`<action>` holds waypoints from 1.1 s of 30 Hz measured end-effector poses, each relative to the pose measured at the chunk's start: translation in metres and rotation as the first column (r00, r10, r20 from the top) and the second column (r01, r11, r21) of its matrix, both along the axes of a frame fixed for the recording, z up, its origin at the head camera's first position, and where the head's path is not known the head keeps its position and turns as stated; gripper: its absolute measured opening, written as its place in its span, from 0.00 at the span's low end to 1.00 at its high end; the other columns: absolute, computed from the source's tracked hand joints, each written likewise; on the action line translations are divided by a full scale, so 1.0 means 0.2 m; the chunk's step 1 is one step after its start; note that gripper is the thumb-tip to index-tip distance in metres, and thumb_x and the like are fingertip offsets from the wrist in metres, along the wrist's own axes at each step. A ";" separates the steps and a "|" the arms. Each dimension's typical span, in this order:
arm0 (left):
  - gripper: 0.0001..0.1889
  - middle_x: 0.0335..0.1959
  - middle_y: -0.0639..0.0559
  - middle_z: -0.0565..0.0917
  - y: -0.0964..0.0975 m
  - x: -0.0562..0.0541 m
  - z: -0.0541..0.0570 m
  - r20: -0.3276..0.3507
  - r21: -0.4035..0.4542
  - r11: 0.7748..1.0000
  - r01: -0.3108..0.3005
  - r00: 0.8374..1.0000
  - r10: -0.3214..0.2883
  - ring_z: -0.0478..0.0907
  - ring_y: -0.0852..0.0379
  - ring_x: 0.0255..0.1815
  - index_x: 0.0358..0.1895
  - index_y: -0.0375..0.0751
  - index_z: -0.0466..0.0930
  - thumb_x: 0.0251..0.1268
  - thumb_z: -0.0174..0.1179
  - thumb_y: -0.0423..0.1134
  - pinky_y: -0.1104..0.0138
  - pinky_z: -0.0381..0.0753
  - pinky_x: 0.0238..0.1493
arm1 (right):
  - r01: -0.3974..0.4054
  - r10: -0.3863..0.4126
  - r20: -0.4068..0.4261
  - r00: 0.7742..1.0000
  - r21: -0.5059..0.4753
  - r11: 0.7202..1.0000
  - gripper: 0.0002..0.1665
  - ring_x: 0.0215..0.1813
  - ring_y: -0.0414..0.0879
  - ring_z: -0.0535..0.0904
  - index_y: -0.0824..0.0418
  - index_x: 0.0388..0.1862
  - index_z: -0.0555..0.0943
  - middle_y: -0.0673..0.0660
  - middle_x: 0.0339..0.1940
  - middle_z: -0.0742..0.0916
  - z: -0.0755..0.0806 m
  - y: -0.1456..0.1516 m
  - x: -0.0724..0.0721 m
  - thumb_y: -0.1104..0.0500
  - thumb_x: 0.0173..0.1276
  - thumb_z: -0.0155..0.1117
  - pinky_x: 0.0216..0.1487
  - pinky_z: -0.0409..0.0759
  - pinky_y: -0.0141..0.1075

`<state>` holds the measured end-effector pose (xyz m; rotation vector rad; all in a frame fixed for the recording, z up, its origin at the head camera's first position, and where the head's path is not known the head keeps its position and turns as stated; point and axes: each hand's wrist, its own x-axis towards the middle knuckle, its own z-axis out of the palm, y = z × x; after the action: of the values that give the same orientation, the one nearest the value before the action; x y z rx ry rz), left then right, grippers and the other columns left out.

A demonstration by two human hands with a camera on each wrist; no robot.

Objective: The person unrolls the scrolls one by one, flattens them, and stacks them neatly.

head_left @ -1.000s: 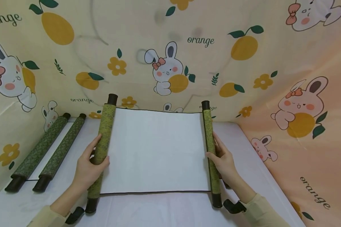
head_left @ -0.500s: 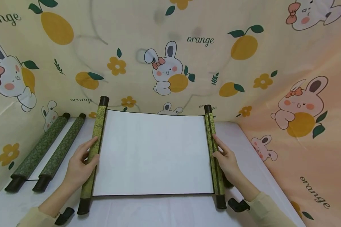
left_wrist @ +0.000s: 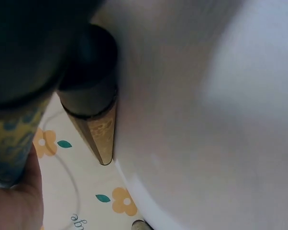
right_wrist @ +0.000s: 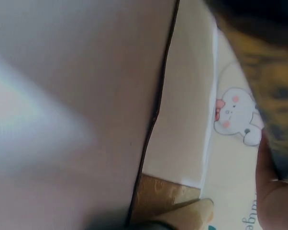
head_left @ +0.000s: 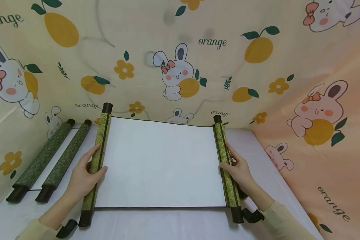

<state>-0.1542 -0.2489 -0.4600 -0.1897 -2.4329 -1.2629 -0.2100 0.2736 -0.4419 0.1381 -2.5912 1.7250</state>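
An unrolled scroll [head_left: 160, 163] spans the middle of the desk [head_left: 168, 226], leaving bare strips along the near edge and to the right. 2 rolled scrolls [head_left: 52, 155] block the left side, while printed fabric walls [head_left: 318, 133] close in at the back, left and right.

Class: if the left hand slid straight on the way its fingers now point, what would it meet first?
The left hand grips the scroll's left roller, fingers pointing away towards the patterned backdrop. Nothing shows between; probably the backdrop, though depth is unclear.
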 end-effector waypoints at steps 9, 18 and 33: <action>0.45 0.74 0.27 0.68 -0.11 -0.02 0.03 0.062 -0.049 0.998 -0.041 0.997 0.044 0.79 0.34 0.53 0.84 0.51 0.56 0.67 0.69 0.33 0.75 0.78 0.32 | -0.011 0.008 0.048 0.999 0.081 0.997 0.49 0.81 0.67 0.57 0.43 0.87 0.49 0.69 0.84 0.58 0.00 0.02 -0.04 0.64 0.76 0.61 0.64 0.73 0.51; 0.38 0.76 0.29 0.67 -0.22 -0.09 0.05 0.161 -0.028 1.000 -0.005 0.987 0.009 0.75 0.29 0.60 0.84 0.50 0.58 0.74 0.61 0.39 0.67 0.77 0.28 | -0.035 0.032 0.043 0.999 0.051 0.998 0.47 0.84 0.66 0.49 0.42 0.87 0.49 0.60 0.87 0.54 0.00 0.04 -0.11 0.65 0.77 0.56 0.71 0.67 0.59; 0.33 0.79 0.30 0.61 -0.27 -0.23 0.04 0.254 -0.087 0.994 0.061 0.966 -0.037 0.73 0.27 0.61 0.82 0.49 0.62 0.77 0.58 0.43 0.61 0.73 0.27 | -0.138 0.147 -0.025 0.989 0.220 0.966 0.51 0.79 0.69 0.57 0.53 0.87 0.53 0.67 0.85 0.58 -0.07 0.04 -0.27 0.65 0.72 0.67 0.62 0.70 0.61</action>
<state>-0.2008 -0.3029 -0.4521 -0.1210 -2.7226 -1.2619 -0.2631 0.2807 -0.4563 0.3697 -2.7958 1.4509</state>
